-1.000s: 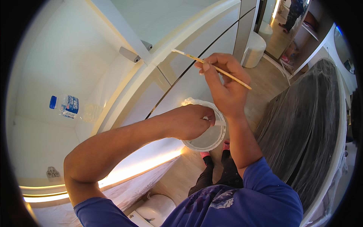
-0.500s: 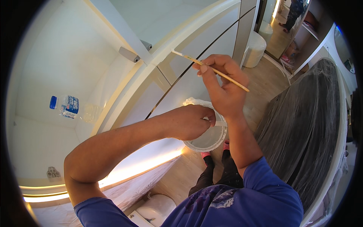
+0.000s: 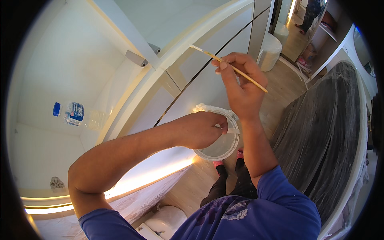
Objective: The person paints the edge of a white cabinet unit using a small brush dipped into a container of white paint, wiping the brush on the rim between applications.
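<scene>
My right hand (image 3: pixel 244 82) pinches a thin wooden paintbrush (image 3: pixel 236 70) between thumb and fingers. Its white-coated tip rests at or just over the curved white edge (image 3: pixel 172 58) of the cabinet, right of the vertical divider. Lower down, my left hand (image 3: pixel 206 130) is closed around the white handle (image 3: pixel 233 131) of a pale plastic bucket (image 3: pixel 221 155) hanging below it. The fingers cover part of the bucket's opening. White residue coats the bucket's rim. Yellowish masking tape (image 3: pixel 170 83) runs along the cabinet front beneath the edge.
A clear bottle with a blue cap (image 3: pixel 69 113) lies inside the left compartment. Grey hinges (image 3: pixel 137 58) stick out near the divider. Plastic film covers a large dark piece of furniture (image 3: pixel 320 140) to my right. A white cylindrical stool-like object (image 3: pixel 270 54) stands beyond.
My right hand has shifted to the right, carrying the brush tip a short way along the cabinet edge, away from the divider. The left hand and bucket stay nearly in place.
</scene>
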Tool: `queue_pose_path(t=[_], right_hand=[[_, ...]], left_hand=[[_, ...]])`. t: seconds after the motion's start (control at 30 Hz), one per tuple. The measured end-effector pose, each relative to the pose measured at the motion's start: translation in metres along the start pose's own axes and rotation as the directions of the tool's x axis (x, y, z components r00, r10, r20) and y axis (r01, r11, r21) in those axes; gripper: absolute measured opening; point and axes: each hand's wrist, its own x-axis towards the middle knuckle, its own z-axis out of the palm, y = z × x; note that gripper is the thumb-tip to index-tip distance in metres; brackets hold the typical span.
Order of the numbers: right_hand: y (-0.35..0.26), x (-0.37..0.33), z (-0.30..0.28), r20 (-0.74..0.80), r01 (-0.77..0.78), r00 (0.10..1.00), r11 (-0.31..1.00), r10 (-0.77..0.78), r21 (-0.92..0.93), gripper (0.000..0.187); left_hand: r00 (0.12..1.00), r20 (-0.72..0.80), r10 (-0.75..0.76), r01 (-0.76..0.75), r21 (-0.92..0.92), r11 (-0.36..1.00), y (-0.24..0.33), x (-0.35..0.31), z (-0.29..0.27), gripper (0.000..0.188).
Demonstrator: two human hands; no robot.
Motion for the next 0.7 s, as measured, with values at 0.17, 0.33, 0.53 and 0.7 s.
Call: queue_pose_path(t=[0.17, 0.33, 0.53, 0.7], right_hand=[[-0.009, -0.01, 0.005, 0.07, -0.04, 0.997, 0.999, 0.037, 0.035, 0.007], [-0.014, -0.015, 0.008, 0.116, -0.069, 0.992, 0.993, 0.058, 0.096, 0.007], [-0.002, -0.005, -0.001, 0.052, -0.039, 0.998, 0.998, 0.036, 0.053, 0.008], [0.007, 0.001, -0.004, -0.017, -0.017, 1.0, 0.998, 0.018, 0.054, 0.008]], left_hand=[[0.994, -0.064, 0.092, -0.09, 0.037, 0.995, -0.018, 0.008, 0.007, 0.037], [0.997, -0.033, 0.068, -0.068, 0.011, 0.998, -0.014, 0.005, 0.005, 0.038], [1.0, 0.002, 0.013, -0.013, 0.012, 1.0, -0.003, 0.002, 0.001, 0.039], [1.0, 0.004, 0.016, -0.016, 0.009, 1.0, -0.005, 0.004, 0.001, 0.039]])
